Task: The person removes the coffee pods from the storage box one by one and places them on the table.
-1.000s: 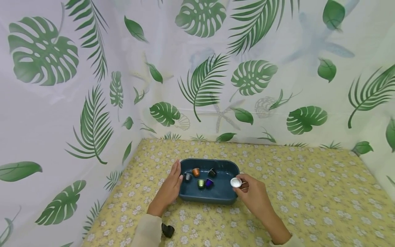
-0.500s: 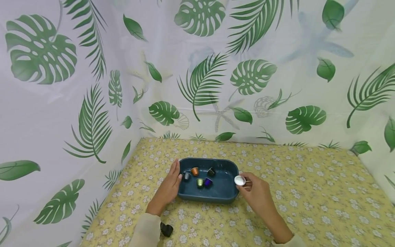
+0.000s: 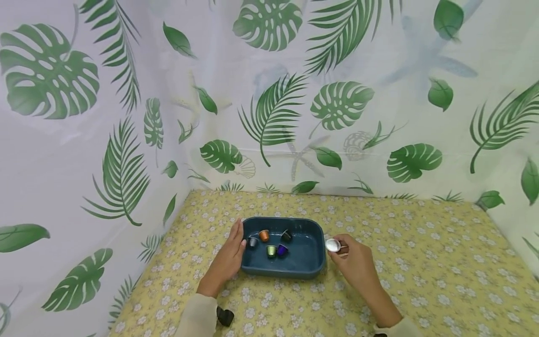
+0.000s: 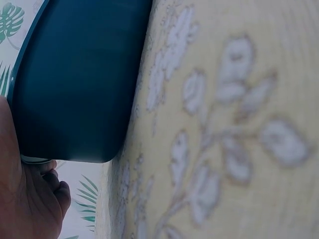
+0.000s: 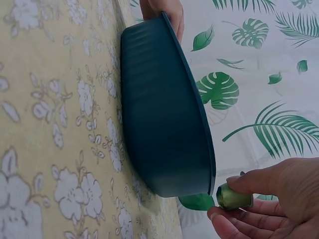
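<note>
Five pods (image 3: 271, 242) sit in the tray (image 3: 309, 270) at lower centre. Right hand (image 3: 353, 264) pinches another pod (image 3: 332, 245) just outside its right rim, so that one's left. Left hand (image 3: 227, 260) rests flat against the left wall.

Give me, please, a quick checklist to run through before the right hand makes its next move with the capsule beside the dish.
1. Capsule pinched firmly in the right hand: ok.
2. Left hand rests against the blue dish, steadying its left end: ok.
3. Capsule outside the dish, just past the right rim: ok.
4. Free space in the dish's right half: ok; the five capsules cluster left.
5. Dish flat on the floral cloth: ok.
6. Which way the held capsule's foil faces: cannot tell.
</note>
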Demonstrator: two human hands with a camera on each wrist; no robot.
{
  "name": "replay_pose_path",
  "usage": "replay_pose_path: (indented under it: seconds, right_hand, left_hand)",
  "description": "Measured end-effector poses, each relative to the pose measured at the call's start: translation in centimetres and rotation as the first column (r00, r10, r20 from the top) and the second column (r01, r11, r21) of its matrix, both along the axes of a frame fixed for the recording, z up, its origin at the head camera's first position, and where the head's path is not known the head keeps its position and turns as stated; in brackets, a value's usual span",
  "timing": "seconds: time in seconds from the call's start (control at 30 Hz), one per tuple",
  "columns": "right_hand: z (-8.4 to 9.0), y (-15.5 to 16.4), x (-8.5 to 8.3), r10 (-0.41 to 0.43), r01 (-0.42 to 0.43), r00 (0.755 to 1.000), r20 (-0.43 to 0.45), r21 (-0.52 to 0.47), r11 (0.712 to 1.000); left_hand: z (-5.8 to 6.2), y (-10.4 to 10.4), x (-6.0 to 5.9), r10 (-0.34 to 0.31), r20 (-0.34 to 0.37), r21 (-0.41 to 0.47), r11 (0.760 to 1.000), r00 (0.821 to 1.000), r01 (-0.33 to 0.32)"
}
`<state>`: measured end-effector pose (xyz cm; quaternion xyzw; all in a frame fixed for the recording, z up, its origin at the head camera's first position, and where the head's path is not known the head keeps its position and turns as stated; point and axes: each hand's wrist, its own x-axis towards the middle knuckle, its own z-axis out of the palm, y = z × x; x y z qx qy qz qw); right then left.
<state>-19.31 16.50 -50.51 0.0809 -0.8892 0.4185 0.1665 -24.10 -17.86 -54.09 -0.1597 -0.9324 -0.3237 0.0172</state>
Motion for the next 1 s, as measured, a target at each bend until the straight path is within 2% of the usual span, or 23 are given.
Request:
replay_pose_path:
  seconds: [0.33, 0.67, 1.0]
  right_hand:
    - [-0.6, 0.5, -0.4, -0.019, 0.019, 0.997, 0.07, -0.003, 1.0]
    - [-2.2, 1.4, -1.0, -0.032, 0.03, 0.998, 0.062, 0.034, 0.999]
    - [-2.5, 1.6, -1.2, -0.041, 0.038, 0.995, 0.087, 0.036, 0.999]
  left_hand:
    - [-0.2, 0.0, 0.1, 0.01, -0.012, 0.007, 1.0, 1.0, -0.01]
    - [-0.2, 0.0, 0.0, 0.002, -0.01, 0.009, 1.0, 1.0, -0.002]
    - [-0.1, 0.0, 0.1, 0.001, -0.001, 0.012, 1.0, 1.0, -0.001]
